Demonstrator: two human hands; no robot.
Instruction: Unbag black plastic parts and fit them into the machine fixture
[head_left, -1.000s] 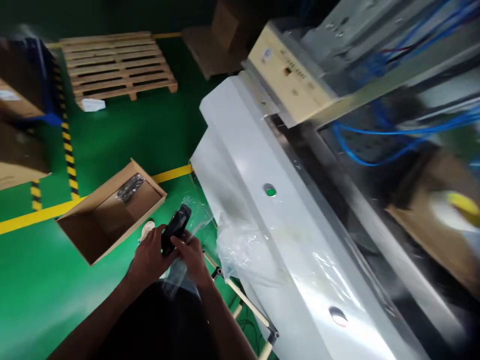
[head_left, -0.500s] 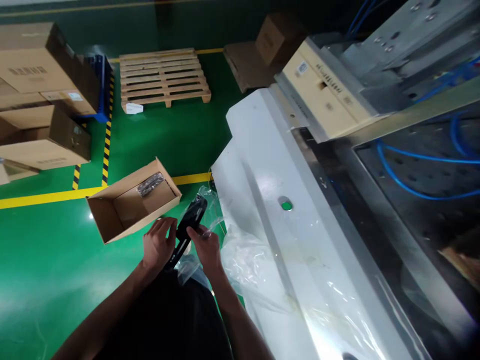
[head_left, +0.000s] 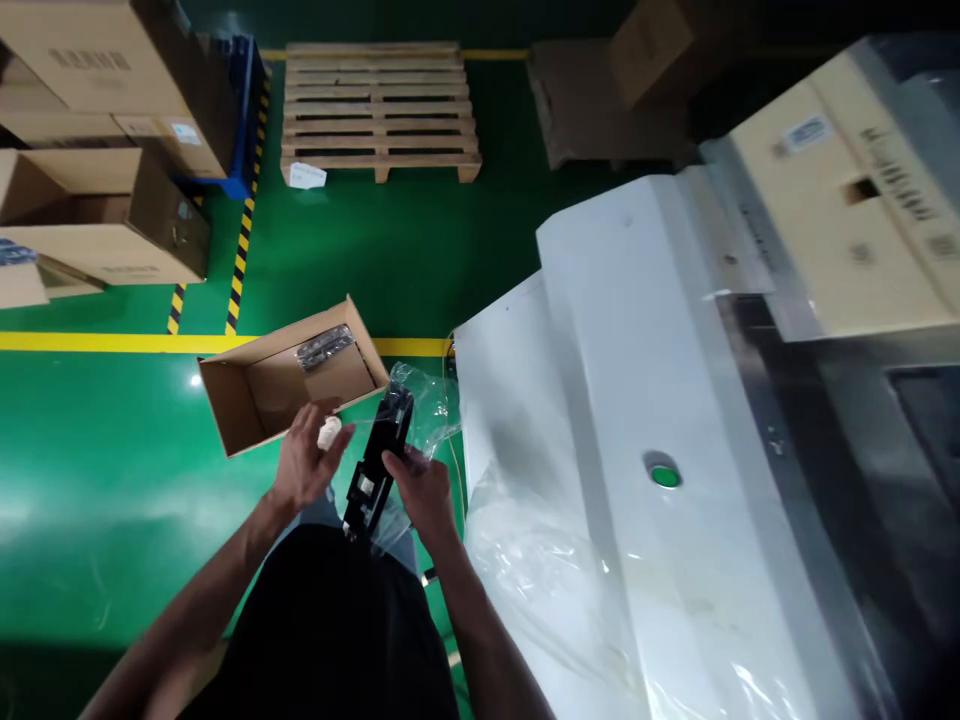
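Note:
My right hand grips a long black plastic part that sits partly inside a clear plastic bag. My left hand is beside the part's left side, fingers spread and apart from it. Just beyond my hands an open cardboard box lies on the green floor, with one bagged black part inside it. A small white thing shows by my left fingers; I cannot make out what it is.
A white machine housing with a green button and loose clear film fills the right. A wooden pallet lies far ahead. Stacked cardboard boxes stand at the left, behind yellow-black floor tape.
My left hand has let go of the black part and opened beside it. The right hand keeps hold. The camera has swung left and down, so the machine has shifted right.

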